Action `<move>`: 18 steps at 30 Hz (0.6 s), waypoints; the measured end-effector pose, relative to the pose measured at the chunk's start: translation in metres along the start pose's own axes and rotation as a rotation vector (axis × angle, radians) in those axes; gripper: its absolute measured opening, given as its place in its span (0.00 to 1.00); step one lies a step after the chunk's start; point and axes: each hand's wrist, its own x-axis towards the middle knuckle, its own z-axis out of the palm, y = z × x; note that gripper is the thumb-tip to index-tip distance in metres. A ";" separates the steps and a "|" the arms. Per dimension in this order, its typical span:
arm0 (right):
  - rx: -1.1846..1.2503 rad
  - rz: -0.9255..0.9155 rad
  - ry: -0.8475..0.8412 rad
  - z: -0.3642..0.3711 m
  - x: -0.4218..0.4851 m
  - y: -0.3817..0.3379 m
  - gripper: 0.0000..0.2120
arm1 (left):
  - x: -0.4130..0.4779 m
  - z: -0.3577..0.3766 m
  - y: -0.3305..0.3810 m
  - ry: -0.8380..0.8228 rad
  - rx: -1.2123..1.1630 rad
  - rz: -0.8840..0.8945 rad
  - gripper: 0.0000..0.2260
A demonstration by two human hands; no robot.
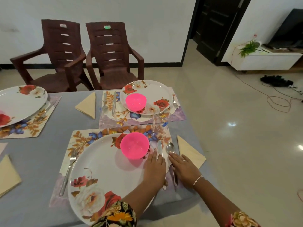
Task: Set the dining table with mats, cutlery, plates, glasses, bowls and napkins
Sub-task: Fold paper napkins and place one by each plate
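On the near floral mat lies a large rose-patterned plate with a pink bowl at its far right. A fork lies left of the plate. Right of it lie a knife and a spoon. My left hand lies flat with straight fingers over the plate's right rim and the knife. My right hand lies flat on the spoon's handle, fingertips at its bowl. A clear glass stands beyond the knife. A folded cream napkin sits right of the mat.
A second setting lies beyond: mat, plate, pink bowl, napkin. A third plate sits far left, another napkin near left. Two brown chairs stand behind the table. The table's right edge is close.
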 end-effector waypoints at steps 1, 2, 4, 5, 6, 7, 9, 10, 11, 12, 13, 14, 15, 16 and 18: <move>0.017 -0.016 -0.035 -0.001 -0.001 0.001 0.36 | -0.001 0.001 0.000 0.003 -0.017 -0.007 0.34; 0.026 -0.022 -0.051 -0.001 -0.001 0.002 0.39 | -0.001 0.001 -0.001 0.007 -0.026 -0.011 0.34; -0.002 -0.034 -0.064 -0.003 0.000 0.004 0.41 | -0.002 0.002 0.000 0.014 -0.015 -0.016 0.34; -0.004 -0.031 -0.079 -0.003 0.000 0.005 0.42 | -0.001 0.003 0.000 0.014 -0.004 -0.015 0.34; -0.002 -0.030 -0.095 -0.004 0.000 0.006 0.42 | -0.001 0.004 -0.001 0.013 0.009 -0.011 0.35; 0.009 -0.028 -0.105 -0.004 0.000 0.005 0.42 | 0.000 0.004 -0.001 0.007 0.020 -0.004 0.35; 0.027 -0.030 -0.118 -0.004 -0.001 0.006 0.46 | 0.003 0.002 -0.003 0.012 0.034 0.011 0.33; 0.033 -0.030 -0.125 -0.004 -0.002 0.005 0.47 | 0.004 -0.001 -0.005 0.005 0.043 0.012 0.32; 0.035 -0.030 -0.128 -0.004 -0.002 0.006 0.47 | 0.006 -0.005 -0.006 -0.018 0.062 0.011 0.33; 0.034 -0.031 -0.127 -0.003 -0.002 0.006 0.45 | 0.007 -0.008 -0.006 -0.046 0.088 0.017 0.34; 0.029 -0.032 -0.123 -0.002 -0.002 0.007 0.43 | 0.009 -0.010 -0.006 -0.072 0.115 0.024 0.34; 0.027 -0.031 -0.121 -0.002 -0.002 0.007 0.43 | 0.011 -0.012 -0.005 -0.093 0.135 0.028 0.33; 0.026 -0.029 -0.120 -0.001 -0.002 0.007 0.43 | 0.013 -0.012 -0.003 -0.105 0.147 0.025 0.32; 0.027 -0.029 -0.114 -0.001 -0.001 0.008 0.43 | 0.014 -0.012 -0.001 -0.112 0.153 0.016 0.31; 0.036 -0.031 -0.108 0.000 -0.001 0.008 0.44 | 0.015 -0.012 0.003 -0.123 0.151 -0.003 0.31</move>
